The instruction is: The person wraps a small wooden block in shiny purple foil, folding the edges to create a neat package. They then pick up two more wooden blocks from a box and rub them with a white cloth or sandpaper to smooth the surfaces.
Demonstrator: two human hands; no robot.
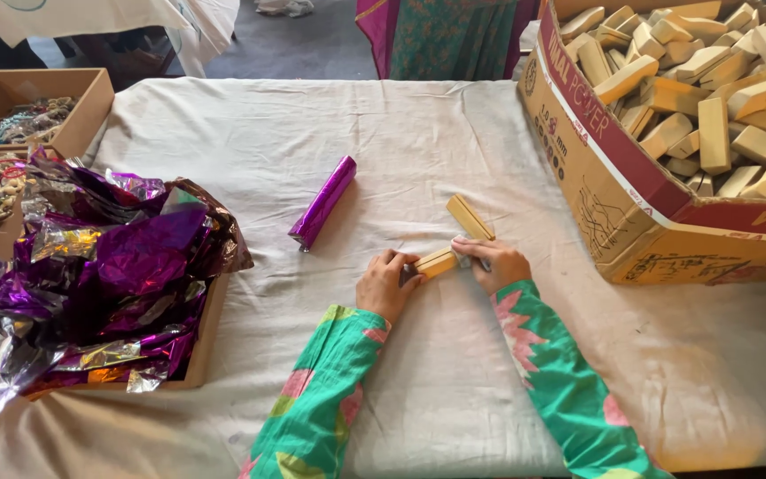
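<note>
Both hands pinched one wooden block [437,262] flat on the surface [454,381]: left hand [386,284] gripped its 8 o'clock end, right hand [496,263] the other, fingers curled shut, probably steadying it. A second block [470,216] lay touching at 1 o'clock, the purple foil-wrapped stick [323,202] near at 10.

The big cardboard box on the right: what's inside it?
The cardboard box is heaped with plain wooden blocks, piled loosely at all angles. The top layer hides the lower blocks and the box's bottom.

Two pale wooden blocks on the cloth
One block [437,262] lies flat — the other [470,216] rests just beside it, angled.
</note>
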